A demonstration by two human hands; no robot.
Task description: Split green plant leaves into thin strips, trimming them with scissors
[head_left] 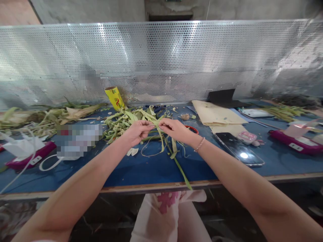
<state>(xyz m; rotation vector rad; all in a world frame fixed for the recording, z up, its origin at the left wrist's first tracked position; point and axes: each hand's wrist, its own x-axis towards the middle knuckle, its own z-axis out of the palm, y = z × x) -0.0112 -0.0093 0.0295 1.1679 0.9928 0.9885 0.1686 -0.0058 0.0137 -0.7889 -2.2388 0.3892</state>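
"Pale green leaf strip (160,139), hanging right below the fingertips. How's that gonna handle?"

"Super light and floppy I'd guess, probably tears if you yank it. Left hand (138,132) and right hand (176,131) are both pinching it, thumb against fingers, looks like near its top. Good spot imo, short grip so it won't flop."

"Any room?"

"Leaf pile (117,127) crowds the left hand's outer side and beyond. Phone (234,148) lies right of the right hand. Nearer than both hands there's bare blue tabletop (148,171), up to the front edge (141,188)."
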